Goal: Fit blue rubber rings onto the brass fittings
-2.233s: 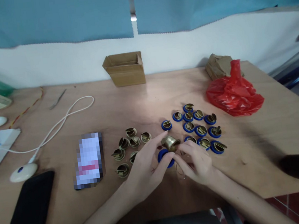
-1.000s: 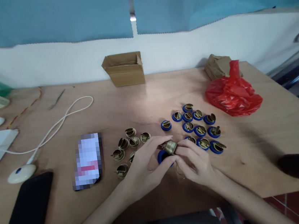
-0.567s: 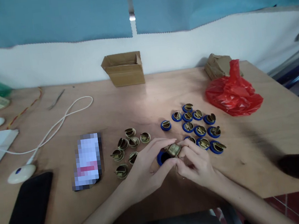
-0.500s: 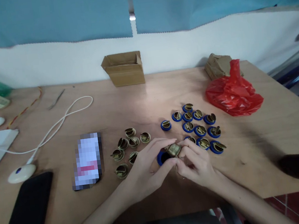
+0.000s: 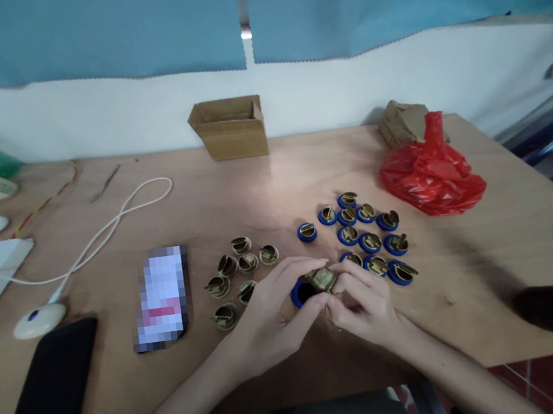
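My left hand (image 5: 270,315) pinches a blue ring (image 5: 299,293) between thumb and fingers just above the wooden table (image 5: 234,192). My right hand (image 5: 363,300) pinches a small brass part (image 5: 321,278) and holds it tilted over the ring's opening. The two hands touch at the fingertips. Left of them lies a cluster of several loose brass parts (image 5: 237,275). Just behind my right hand sit several blue rings with brass parts in them (image 5: 368,233).
A phone (image 5: 163,297) lies left of the brass parts, and a dark case (image 5: 47,389) at the near left corner. A white cable (image 5: 108,228) and a white puck (image 5: 38,320) lie further left. A cardboard box (image 5: 230,128) and a red bag (image 5: 431,171) stand at the back.
The brass part has come down from above the blue ring to its opening and tilted over. Both hands have closed in around it.
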Available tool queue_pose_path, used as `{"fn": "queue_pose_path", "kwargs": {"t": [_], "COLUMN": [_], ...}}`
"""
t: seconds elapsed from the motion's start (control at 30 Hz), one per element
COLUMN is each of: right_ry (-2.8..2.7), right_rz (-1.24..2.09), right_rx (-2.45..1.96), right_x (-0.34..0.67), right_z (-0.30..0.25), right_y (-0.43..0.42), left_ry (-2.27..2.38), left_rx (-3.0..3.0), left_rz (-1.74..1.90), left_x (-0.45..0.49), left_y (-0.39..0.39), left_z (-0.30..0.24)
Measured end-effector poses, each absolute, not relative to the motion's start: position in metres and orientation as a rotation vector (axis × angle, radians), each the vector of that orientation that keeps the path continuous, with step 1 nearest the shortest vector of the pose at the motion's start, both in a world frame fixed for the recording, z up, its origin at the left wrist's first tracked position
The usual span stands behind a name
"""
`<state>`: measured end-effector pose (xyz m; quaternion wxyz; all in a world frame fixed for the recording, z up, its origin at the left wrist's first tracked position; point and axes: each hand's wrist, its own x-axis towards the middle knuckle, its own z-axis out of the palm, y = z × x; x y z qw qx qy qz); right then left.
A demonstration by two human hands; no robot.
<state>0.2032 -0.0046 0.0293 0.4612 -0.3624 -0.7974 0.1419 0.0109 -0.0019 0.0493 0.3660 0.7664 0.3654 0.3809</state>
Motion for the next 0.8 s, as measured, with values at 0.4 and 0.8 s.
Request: {"fn": "queue_pose_path", "kwargs": {"t": [0.4,0.8], "right_ry": [-1.882,-1.789], "right_rz": [0.494,0.305], "right_rx": [-0.827,-1.233], "right_x": [0.205,0.223], "right_z": [0.030,0.034], "right_y": [-0.004,0.004], "left_ry": [1.016,1.618], "left_rx": [1.920,2.175], "left_rz": [1.035,1.091], "left_x": [0.004,-0.024], "left_y": [0.003,0.045], "left_z": [0.047,0.028]}}
